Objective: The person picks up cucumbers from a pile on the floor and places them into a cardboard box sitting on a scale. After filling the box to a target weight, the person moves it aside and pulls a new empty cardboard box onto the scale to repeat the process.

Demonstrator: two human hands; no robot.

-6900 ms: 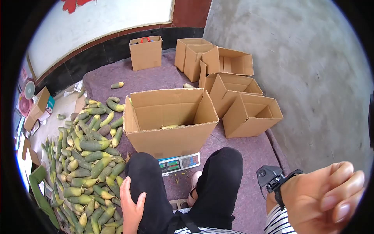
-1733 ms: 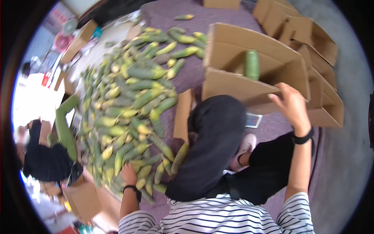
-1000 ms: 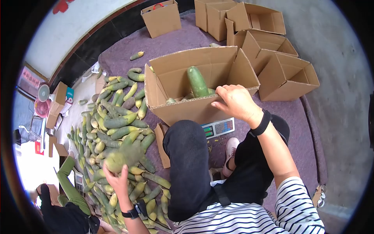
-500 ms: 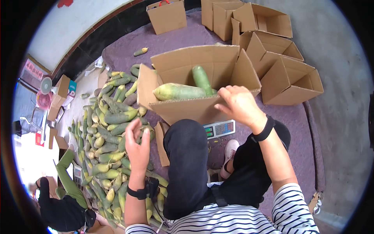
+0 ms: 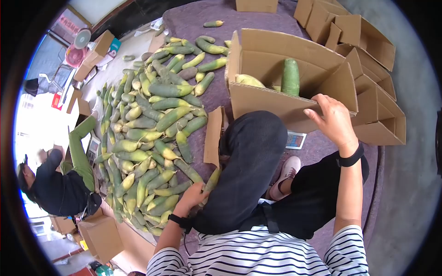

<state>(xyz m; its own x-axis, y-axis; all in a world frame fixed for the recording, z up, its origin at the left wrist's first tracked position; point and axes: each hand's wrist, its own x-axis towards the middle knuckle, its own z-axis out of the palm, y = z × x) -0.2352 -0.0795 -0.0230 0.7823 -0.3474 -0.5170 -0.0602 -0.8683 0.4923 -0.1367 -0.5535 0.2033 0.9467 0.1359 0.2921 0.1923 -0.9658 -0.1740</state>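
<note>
Head view: left hand (image 5: 194, 195) low, closed on vegetable (image 5: 212, 178); right hand (image 5: 335, 119) clasping box rim (image 5: 267, 93).

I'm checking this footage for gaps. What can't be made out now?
All in the head view:
Near box: floor hidden by its front wall.
Scale: display hidden behind the left knee.
Left hand: fingertips hidden behind the hand itself; whether its grip holds the radish is unclear.
Far box: top cut off by the picture's edge.

Purple cloth (image 5: 264, 22) beneath heaped green radishes (image 5: 142, 135), scale (image 5: 295, 140) and cardboard boxes (image 5: 374, 131)
</note>
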